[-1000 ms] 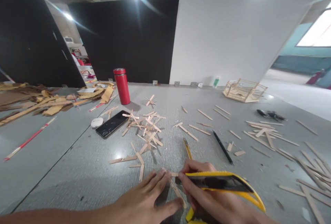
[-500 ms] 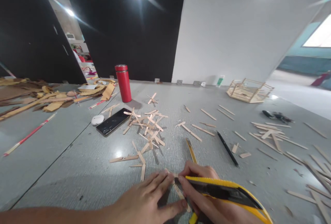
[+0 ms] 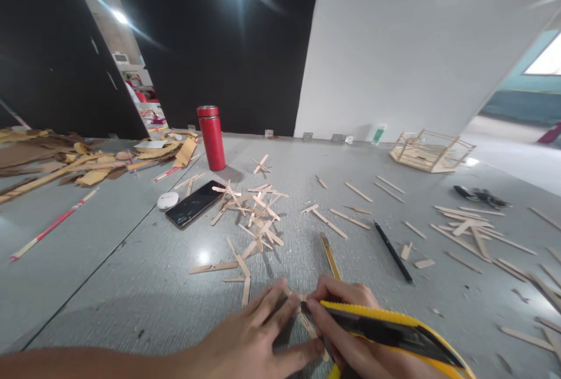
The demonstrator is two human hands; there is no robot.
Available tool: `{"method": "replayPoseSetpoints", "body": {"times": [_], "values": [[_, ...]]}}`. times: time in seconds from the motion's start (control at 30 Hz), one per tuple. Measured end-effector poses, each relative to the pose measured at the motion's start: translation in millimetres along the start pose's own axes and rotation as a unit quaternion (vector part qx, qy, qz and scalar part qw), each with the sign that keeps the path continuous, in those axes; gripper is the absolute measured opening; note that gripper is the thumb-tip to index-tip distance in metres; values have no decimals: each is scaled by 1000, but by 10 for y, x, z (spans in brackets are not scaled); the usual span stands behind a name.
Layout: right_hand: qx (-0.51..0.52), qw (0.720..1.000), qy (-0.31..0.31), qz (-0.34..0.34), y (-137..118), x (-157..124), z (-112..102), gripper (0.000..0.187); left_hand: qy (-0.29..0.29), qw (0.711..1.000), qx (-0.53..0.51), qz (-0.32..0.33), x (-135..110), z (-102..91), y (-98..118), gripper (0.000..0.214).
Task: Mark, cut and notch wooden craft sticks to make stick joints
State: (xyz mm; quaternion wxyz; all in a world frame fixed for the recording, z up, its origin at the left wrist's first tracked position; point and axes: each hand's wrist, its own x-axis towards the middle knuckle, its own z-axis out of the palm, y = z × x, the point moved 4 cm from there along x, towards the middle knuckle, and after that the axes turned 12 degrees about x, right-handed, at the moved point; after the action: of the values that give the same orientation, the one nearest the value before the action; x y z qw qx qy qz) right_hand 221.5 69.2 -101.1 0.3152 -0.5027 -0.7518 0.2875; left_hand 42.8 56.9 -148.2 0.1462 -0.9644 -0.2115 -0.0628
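My left hand [image 3: 252, 335] lies on the table at the bottom middle, fingers stretched out and thumb apart, pressing down on small wooden craft sticks [image 3: 307, 325]. Just right of it, my right hand [image 3: 350, 300] is closed around a yellow and black utility knife [image 3: 390, 329]. The knife's tip points left and meets the wood beside my left fingertips; the fingers partly hide that contact. Behind my right hand lies a slim golden craft knife [image 3: 329, 255]. A black pen [image 3: 393, 251] rests farther right.
A loose heap of craft sticks [image 3: 263, 209] lies ahead, near a black phone [image 3: 195, 204], a white round case [image 3: 168, 200] and a red flask [image 3: 211, 138]. More sticks [image 3: 468, 227] are scattered at right, below a wooden stick frame [image 3: 429, 154]. Cardboard scraps [image 3: 92, 163] lie at far left.
The view has shifted slightly, so things on the table appear a little farther right. Both hands keep nearly the same pose, with the knife still at the wood.
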Motion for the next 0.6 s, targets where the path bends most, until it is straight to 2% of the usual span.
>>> {"method": "replayPoseSetpoints", "body": {"times": [0.23,0.4,0.5,0.6], "values": [[-2,1000,-1,-15,32,3,1,36,-42,998,-56,2,8,23,22,70],[-6,1000,-7,-21,-40,9,-29,35,-70,990,-123,-16,26,-151,-10,63],[-13,998,11,-55,-27,-4,-8,34,-88,987,-130,-31,35,-276,-20,59],[-10,996,22,-90,8,-21,41,35,-71,990,-121,-33,33,-360,-2,59]]}}
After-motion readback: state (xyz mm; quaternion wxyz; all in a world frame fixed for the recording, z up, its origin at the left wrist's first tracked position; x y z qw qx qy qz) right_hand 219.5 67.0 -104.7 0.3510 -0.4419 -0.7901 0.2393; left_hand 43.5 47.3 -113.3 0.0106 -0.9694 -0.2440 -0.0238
